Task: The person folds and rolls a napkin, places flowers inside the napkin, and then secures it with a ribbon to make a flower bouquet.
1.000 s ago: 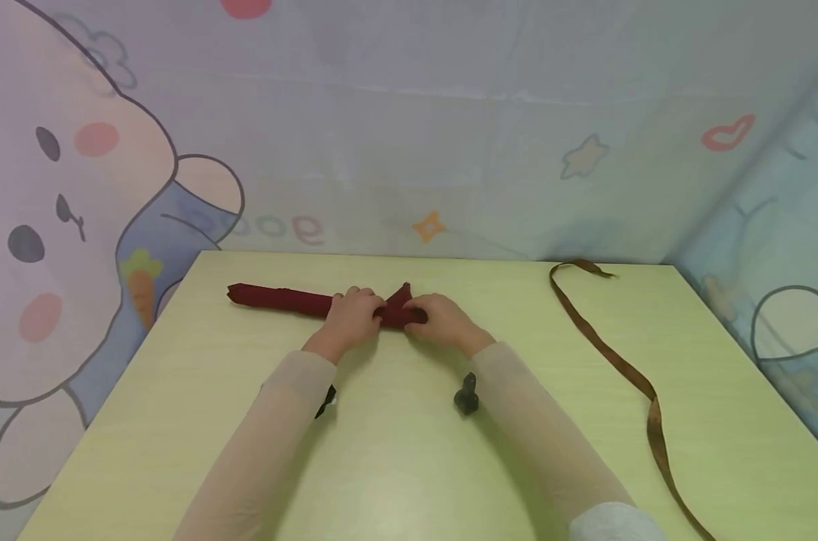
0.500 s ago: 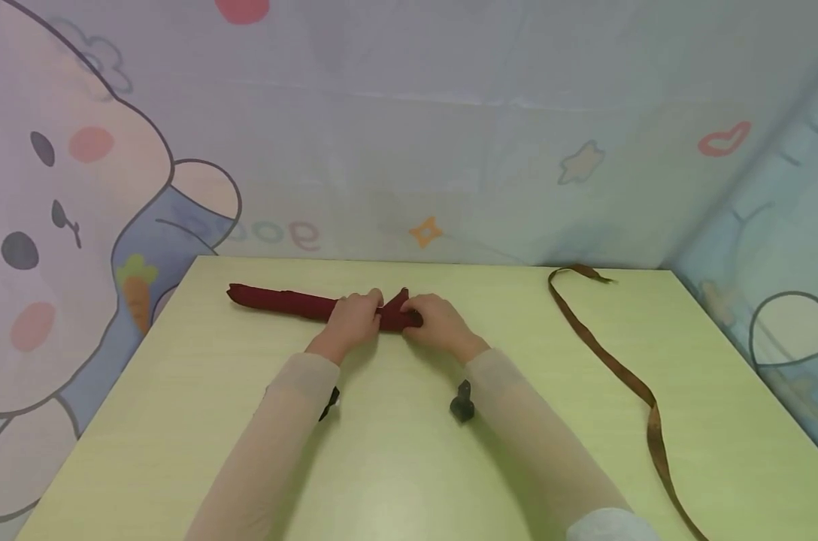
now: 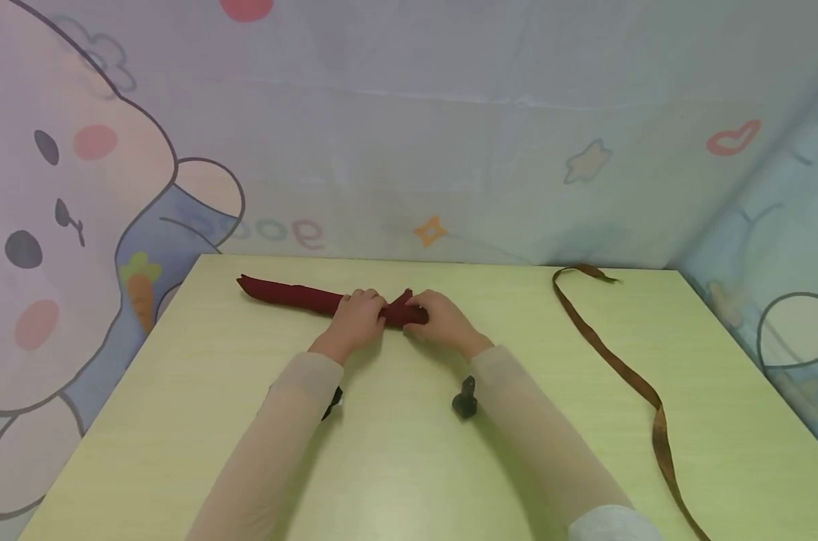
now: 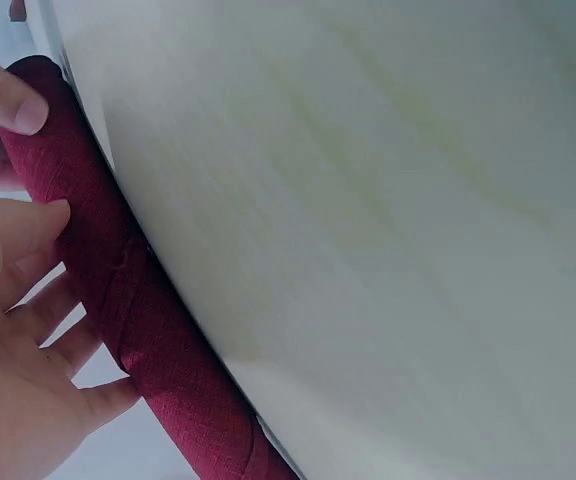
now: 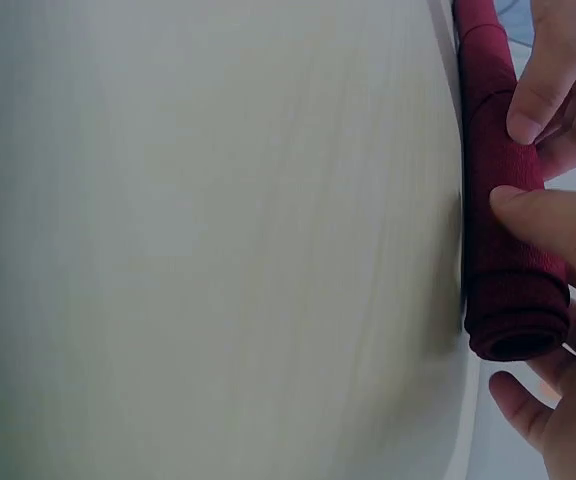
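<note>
A dark red cloth [image 3: 287,294] lies rolled into a long tube near the table's back edge. Its left end tapers to a point, and a pointed flap [image 3: 402,297] sticks up between the hands. My left hand [image 3: 359,319] holds the middle of the roll, thumb on the near side and fingers over the far side. At the right end, my right hand [image 3: 444,321] grips the roll between thumb and fingers. The right wrist view shows that end of the red cloth roll [image 5: 513,230] with its wound layers and a dark hollow centre.
A long brown ribbon [image 3: 605,350] winds down the right side of the pale yellow-green table [image 3: 395,466]. Behind the table hangs a cartoon-printed cloth backdrop [image 3: 409,135]. Small dark devices, such as the right wrist's device [image 3: 465,400], sit by both wrists.
The roll's left end has shifted slightly right and toward the back edge, so the roll slants more. Both hands stay at nearly the same spots on it. The ribbon lies as before.
</note>
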Available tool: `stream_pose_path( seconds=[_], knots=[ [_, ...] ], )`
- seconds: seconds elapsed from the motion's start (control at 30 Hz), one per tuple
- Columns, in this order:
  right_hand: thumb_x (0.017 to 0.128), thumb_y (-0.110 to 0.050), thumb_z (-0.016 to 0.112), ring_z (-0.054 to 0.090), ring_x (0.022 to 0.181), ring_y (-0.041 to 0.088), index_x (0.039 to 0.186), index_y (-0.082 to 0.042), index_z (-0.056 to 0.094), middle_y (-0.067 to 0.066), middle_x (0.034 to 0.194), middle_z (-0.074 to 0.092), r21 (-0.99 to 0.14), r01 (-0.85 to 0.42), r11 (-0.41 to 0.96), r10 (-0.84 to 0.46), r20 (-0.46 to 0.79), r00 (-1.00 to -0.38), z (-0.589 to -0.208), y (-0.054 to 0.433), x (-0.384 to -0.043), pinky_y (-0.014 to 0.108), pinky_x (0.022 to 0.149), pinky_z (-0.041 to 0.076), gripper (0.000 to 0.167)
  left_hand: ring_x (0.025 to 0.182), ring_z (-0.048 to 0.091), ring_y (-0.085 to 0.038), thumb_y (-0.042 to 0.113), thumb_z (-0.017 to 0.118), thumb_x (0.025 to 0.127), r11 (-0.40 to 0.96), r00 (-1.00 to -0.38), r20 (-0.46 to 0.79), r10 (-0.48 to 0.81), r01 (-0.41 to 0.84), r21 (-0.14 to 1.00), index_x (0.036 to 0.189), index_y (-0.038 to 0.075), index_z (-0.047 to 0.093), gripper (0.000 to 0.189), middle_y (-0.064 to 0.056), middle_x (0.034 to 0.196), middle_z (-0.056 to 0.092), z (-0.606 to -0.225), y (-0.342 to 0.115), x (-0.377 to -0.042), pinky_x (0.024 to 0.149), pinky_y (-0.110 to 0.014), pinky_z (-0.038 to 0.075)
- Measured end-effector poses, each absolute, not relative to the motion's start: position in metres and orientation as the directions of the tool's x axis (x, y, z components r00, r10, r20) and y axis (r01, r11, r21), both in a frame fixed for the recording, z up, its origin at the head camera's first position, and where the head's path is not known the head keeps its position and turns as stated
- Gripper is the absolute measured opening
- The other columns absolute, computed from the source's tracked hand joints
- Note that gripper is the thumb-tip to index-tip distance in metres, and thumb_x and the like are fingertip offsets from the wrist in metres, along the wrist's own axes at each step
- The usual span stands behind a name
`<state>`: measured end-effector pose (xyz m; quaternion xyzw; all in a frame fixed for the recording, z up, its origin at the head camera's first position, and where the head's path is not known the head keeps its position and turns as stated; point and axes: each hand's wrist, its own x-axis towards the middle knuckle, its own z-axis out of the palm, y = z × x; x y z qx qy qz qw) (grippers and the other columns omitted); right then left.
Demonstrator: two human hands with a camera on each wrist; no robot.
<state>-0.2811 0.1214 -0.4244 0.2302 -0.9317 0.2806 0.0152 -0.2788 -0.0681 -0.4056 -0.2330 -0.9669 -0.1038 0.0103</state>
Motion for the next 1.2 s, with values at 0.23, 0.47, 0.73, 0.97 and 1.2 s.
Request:
stream_pose_path(
  seconds=[0.23,0.47,0.73,0.97,1.2],
  knots=[
    [0.083,-0.014,0.076,0.055,0.108,0.028,0.114,-0.002,0.063,0.012,0.111,0.061,-0.466,-0.469,0.75,-0.414,0.221,-0.883,-0.425,0.121,-0.283,0.039,0.097,0.043,0.036,0.12,0.049,-0.035,0.014,0.053,0.099,0.881,-0.905,0.031,0.425,0.421,0.218,0.122,0.005,0.061,0.027,-0.013,0.122,0.06,-0.407,-0.064,-0.285,0.106,-0.058,0.031],
    [0.088,-0.013,0.069,0.061,0.108,0.029,0.117,0.001,0.065,0.015,0.113,0.067,-0.416,-0.488,0.767,-0.459,0.175,-0.871,-0.419,0.123,-0.289,0.039,0.099,0.044,0.032,0.116,0.051,-0.037,0.013,0.051,0.098,0.878,-0.912,0.062,0.406,0.408,0.251,0.114,0.003,0.058,0.02,-0.015,0.115,0.061,-0.409,-0.062,-0.289,0.106,-0.059,0.03],
    [0.091,-0.015,0.066,0.059,0.114,0.03,0.121,0.001,0.063,0.016,0.118,0.065,-0.419,-0.452,0.787,-0.453,0.105,-0.885,-0.412,0.123,-0.292,0.04,0.101,0.042,0.034,0.114,0.051,-0.034,0.013,0.054,0.095,0.901,-0.932,0.082,0.352,0.361,0.241,0.117,0.007,0.067,0.025,-0.012,0.118,0.061,-0.408,-0.057,-0.291,0.099,-0.057,0.037],
    [0.079,-0.017,0.079,0.056,0.108,0.03,0.114,-0.003,0.064,0.013,0.112,0.062,-0.355,-0.428,0.831,-0.393,0.172,-0.904,-0.414,0.116,-0.288,0.045,0.093,0.045,0.041,0.105,0.056,-0.032,0.011,0.056,0.095,0.907,-0.936,0.058,0.348,0.352,0.233,0.114,0.008,0.069,0.023,-0.01,0.108,0.065,-0.403,-0.053,-0.291,0.092,-0.053,0.043],
    [0.08,-0.017,0.077,0.06,0.097,0.029,0.108,-0.004,0.069,0.01,0.1,0.067,-0.253,-0.468,0.847,-0.428,0.197,-0.882,-0.416,0.117,-0.291,0.045,0.085,0.047,0.032,0.109,0.052,-0.035,0.008,0.052,0.095,0.906,-0.931,0.09,0.353,0.364,0.215,0.115,0.007,0.067,0.026,-0.012,0.115,0.063,-0.402,-0.049,-0.288,0.092,-0.054,0.041]
  ],
)
